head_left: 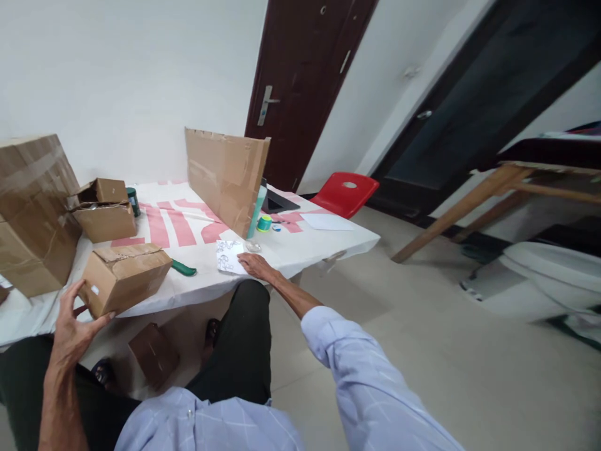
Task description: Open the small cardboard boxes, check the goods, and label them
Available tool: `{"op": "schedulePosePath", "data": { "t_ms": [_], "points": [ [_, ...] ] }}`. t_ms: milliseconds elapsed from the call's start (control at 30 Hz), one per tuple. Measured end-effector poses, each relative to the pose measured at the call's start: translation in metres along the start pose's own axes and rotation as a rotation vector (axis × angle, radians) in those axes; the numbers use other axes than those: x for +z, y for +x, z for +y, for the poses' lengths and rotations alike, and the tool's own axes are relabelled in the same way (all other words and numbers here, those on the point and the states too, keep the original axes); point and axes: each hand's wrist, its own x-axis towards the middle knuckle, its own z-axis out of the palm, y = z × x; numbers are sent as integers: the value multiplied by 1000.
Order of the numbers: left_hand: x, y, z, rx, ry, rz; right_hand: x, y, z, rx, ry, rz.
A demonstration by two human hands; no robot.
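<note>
My left hand (75, 326) grips the near end of a closed, taped cardboard box (136, 282), its thumb under the lower edge and fingers on the left side. The box sits tilted at the table's front edge. At the right edge of a small white sheet with grey line patterns (228, 255), my right hand (256, 267) has its fingers closed on the paper. Just behind that hand lies a small clear, shiny item (252, 246), too small to name. A green-handled tool (183, 268), partly hidden by the box, lies between the box and the sheet.
The table has a white and pink cover (282, 263). A large carton (35, 232), a small open box (106, 219) and a dark green jar (133, 202) stand left. A cardboard panel (225, 175) stands mid-table, near a green-yellow tape roll (264, 223). Beyond is a red chair (347, 193).
</note>
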Motion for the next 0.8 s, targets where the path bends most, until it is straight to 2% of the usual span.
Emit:
{"op": "schedulePosePath", "data": {
  "t_ms": [167,300,467,667,733,800],
  "points": [
    [-8,-13,3,-67,-95,-46,0,-9,-12,-36,17,24],
    [-17,-20,-6,-135,-167,-91,1,-2,-33,-103,66,85],
    [-29,-32,-23,-212,-255,-161,14,12,-96,-265,215,122],
    [-34,-41,-32,-238,-271,-76,34,15,-190,-435,501,88],
    [-34,-42,-32,-234,-293,-63,40,16,-210,-471,521,71],
    [-33,-43,-31,-214,-316,-65,46,20,-218,-486,475,68]
  ]
}}
